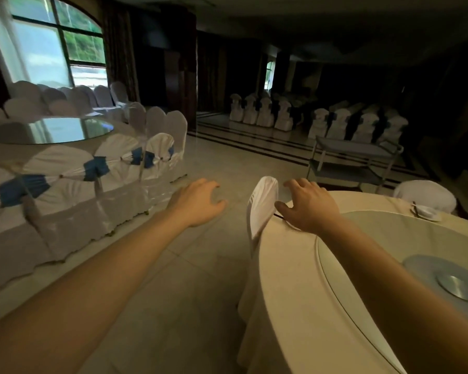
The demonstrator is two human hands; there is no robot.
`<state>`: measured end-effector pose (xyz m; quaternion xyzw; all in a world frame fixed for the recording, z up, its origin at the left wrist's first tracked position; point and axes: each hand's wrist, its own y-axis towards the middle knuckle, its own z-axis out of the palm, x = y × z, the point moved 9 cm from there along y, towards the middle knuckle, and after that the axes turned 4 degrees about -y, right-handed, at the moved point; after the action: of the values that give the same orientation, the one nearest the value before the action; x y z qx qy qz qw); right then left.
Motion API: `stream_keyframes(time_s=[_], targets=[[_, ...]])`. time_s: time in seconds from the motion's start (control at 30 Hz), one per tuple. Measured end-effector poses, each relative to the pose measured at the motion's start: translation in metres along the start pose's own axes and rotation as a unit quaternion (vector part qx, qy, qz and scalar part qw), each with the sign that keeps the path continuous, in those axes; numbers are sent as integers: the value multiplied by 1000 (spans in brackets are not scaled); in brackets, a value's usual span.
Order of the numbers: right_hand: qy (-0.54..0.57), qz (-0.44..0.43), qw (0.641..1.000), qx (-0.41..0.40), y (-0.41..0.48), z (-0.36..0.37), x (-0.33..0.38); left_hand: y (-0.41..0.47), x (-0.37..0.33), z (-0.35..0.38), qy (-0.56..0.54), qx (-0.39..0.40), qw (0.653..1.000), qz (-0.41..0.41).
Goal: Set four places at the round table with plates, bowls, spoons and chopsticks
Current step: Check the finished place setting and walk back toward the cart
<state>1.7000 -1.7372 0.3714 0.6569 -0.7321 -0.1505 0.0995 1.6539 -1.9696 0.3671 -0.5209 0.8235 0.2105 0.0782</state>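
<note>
Shows left hand (197,202) off round table's (289,292) left side, fingers relaxed, empty; right hand (310,207) above table edge, fingers spread, gripping nothing.

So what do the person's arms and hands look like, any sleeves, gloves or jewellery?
No sleeves in view: the left arm and right arm are bare up to the frame edge. The left hand and right hand wear no gloves, watch, bracelet or rings that I can see.

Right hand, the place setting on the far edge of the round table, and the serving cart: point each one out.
right hand (310,207): head view, back of the hand.
place setting (427,212): head view, its white dish.
serving cart (354,150): head view, top shelf.
</note>
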Motion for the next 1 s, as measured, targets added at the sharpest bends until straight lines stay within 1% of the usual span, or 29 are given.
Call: stream_keyframes(time_s=[0.23, 0.37, 0.5, 0.63, 0.8, 0.9, 1.0], targets=[[-6, 50, 999, 13, 105, 67, -4, 123, 56, 38, 0, 19, 999, 35], [-10, 73, 997, 14, 184, 125, -17, 216, 82, 83, 19, 58, 995, 73], [-1, 108, 994, 10, 270, 172, -45, 323, 92, 117, 61, 84, 988, 115], [2, 155, 988, 12, 343, 197, -78, 428, 88, 137, 68, 86, 981, 158], [-36, 209, 977, 32, 398, 227, -115, 539, 69, 184, 37, 103, 970, 219], [-53, 260, 963, 41, 417, 244, -150, 595, 44, 225, 22, 126, 953, 273], [-81, 329, 940, 48, 426, 258, -185, 644, 16, 269, 16, 150, 929, 339]])
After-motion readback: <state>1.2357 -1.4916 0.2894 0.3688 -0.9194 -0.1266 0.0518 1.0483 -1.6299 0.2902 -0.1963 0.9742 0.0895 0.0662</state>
